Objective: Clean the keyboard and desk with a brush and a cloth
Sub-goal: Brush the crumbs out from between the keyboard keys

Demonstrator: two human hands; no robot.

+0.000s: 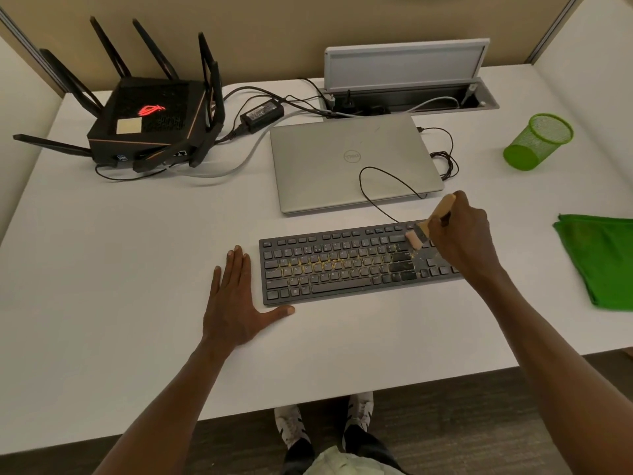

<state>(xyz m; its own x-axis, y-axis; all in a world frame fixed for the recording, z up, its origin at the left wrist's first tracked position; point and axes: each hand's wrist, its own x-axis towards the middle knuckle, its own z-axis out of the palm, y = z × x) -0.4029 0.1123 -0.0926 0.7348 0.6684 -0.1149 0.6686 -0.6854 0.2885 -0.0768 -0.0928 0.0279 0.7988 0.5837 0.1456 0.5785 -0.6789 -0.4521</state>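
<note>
Right hand [460,231] grips light wooden-handled brush [433,219] mid-handle, soft bristles flexing on crumb-strewn black keyboard [342,265]; left hand [236,299] flat, empty, steadying at its left edge.

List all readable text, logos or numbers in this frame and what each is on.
"DELL": round logo on the closed laptop lid, seen upside down.
Router: a glowing red emblem, no words readable.
Power adapter: label too small to read.
Keyboard: key legends too blurred to read.
Yellow note on the router: shows no writing.
</note>
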